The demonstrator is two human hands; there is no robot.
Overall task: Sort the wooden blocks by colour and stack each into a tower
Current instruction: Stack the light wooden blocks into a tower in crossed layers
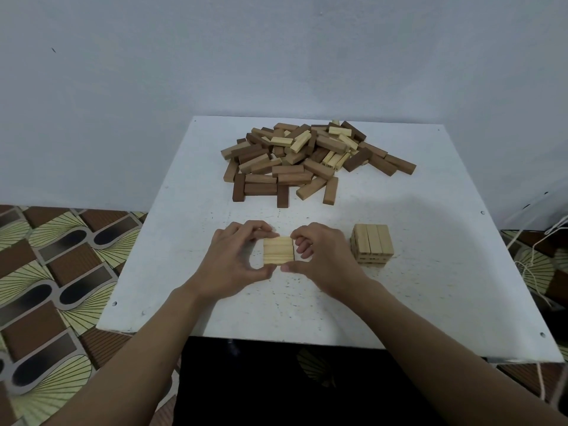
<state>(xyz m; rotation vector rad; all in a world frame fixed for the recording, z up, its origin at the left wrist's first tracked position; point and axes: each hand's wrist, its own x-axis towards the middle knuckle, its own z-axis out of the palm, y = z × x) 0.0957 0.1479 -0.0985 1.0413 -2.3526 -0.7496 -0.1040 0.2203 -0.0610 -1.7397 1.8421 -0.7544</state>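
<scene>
Pale blocks [278, 251] lie side by side, a flat layer near the front middle of the white table [430, 302], and I've got them squeezed from both ends. My left hand [233, 259] is curled round the left edge, thumb near me and fingers on the far side, and my right hand [322, 256] pinches the right edge the same way, squaring them up. Whether more layers sit beneath this one I can't quite tell from straight above; it looks low. Off to the right, apart from my right hand, stands a short light tower [372, 245], crosswise layers of three, so one colour is under way. But the mixed heap [307, 158] on the far side is big: dark brown, mid-brown and pale pieces all jumbled. By my reckoning it's early days, with most of the sorting and nearly all the stacking left.
</scene>
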